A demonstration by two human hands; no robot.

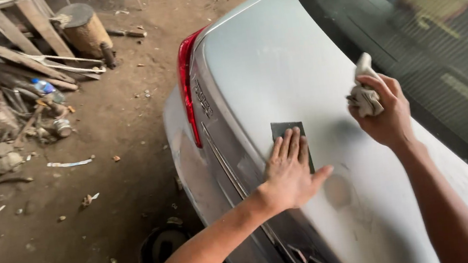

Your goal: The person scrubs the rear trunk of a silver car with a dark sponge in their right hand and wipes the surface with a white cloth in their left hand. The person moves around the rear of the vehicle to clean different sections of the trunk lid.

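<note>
My left hand (290, 169) lies flat on a dark square sheet of sandpaper (285, 129), pressing it against the silver boot lid (272, 56) of a car. Only the sheet's top part shows past my fingers. My right hand (385, 111) is raised a little to the right and grips a crumpled grey rag (364, 96), held against the lid just below the rear window (440, 37). The lid's surface looks dull and dusty around both hands.
A red tail light (187, 90) runs down the lid's left edge. The dirt floor on the left holds a wooden stump (84, 28), planks, a plastic bottle (44, 87) and scrap. A dark round tub (162, 248) stands on the ground under my left arm.
</note>
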